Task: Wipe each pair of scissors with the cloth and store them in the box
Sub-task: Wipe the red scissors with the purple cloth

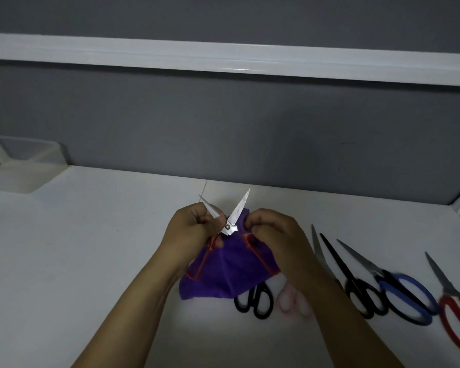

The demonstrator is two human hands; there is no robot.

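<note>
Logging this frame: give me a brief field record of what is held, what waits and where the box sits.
held: open scissors, red handles, blades spread
left: left hand grips them beside the pivot
right: right hand pinches the purple cloth by the other blade
waiting: on the table, right side: small black pair, pink pair, long black pair, blue pair, red pair
box: clear box, far left, contents unclear
</note>
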